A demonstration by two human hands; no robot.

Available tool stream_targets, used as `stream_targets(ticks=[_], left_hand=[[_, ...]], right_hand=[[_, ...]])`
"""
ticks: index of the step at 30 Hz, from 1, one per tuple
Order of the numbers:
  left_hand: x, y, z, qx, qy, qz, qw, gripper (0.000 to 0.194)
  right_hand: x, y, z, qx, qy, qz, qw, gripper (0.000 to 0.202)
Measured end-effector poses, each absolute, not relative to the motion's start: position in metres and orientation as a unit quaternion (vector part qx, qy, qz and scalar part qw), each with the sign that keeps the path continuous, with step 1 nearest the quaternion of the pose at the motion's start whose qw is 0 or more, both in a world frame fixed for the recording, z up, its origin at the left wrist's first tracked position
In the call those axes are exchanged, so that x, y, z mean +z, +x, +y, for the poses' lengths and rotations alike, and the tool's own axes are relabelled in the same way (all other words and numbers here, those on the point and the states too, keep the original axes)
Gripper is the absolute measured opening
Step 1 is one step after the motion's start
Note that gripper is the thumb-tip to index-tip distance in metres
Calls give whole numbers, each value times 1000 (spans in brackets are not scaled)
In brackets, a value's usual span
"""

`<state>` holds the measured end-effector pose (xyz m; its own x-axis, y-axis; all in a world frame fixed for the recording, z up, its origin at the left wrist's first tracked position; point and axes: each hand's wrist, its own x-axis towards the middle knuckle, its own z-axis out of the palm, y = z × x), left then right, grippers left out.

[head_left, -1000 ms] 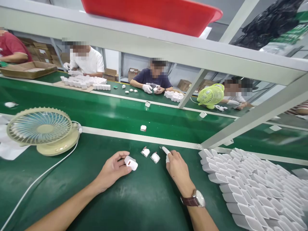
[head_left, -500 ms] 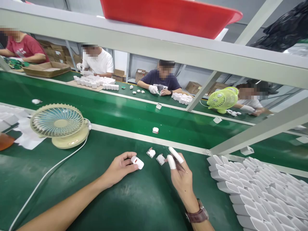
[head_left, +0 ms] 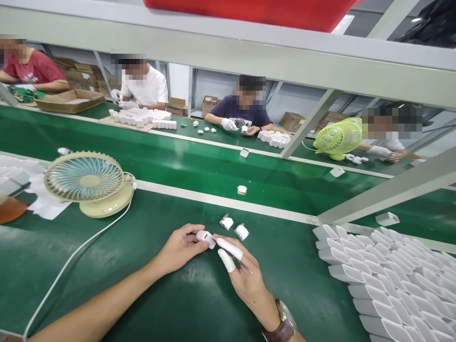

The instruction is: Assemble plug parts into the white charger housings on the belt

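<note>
L hand (head_left: 183, 248) grip: thumb + fingers closed on white housing (head_left: 202, 236), over bench (head_left: 171, 304); R hand (head_left: 249, 282) pinches tweezers (head_left: 245, 268), tips at housing. Prob. light, stiff, slick; hold by sides.

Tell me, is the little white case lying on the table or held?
Held: the left hand grips the white case, and tweezers in the right hand point at it.
</note>
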<state>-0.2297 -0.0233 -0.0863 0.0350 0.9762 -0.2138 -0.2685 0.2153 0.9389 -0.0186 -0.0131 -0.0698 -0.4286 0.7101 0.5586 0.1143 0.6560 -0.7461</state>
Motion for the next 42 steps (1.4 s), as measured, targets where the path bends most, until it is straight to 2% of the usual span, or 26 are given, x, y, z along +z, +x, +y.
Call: stream_targets(ticks=[4,12,17,27,42], left_hand=[[-85,-227,-24,511,383,485,598,52],[-82,-225,-26,511,412,490,574,51],[-81,-223,-28,509,420,482,576,51],[-80,-218,-31,510,468,510,510,44],[-85,-219,-30,541,433,496,524,41]], right_hand=[[-71,-21,-14,328,-273,-779,460,32],[-69,-25,-13,309,-269,-780,473,32],[-70,-23,-14,273,-260,-805,458,42],[-72,-14,-20,195,-246,-859,405,68],[-77,-24,-16,209,-234,-842,440,60]])
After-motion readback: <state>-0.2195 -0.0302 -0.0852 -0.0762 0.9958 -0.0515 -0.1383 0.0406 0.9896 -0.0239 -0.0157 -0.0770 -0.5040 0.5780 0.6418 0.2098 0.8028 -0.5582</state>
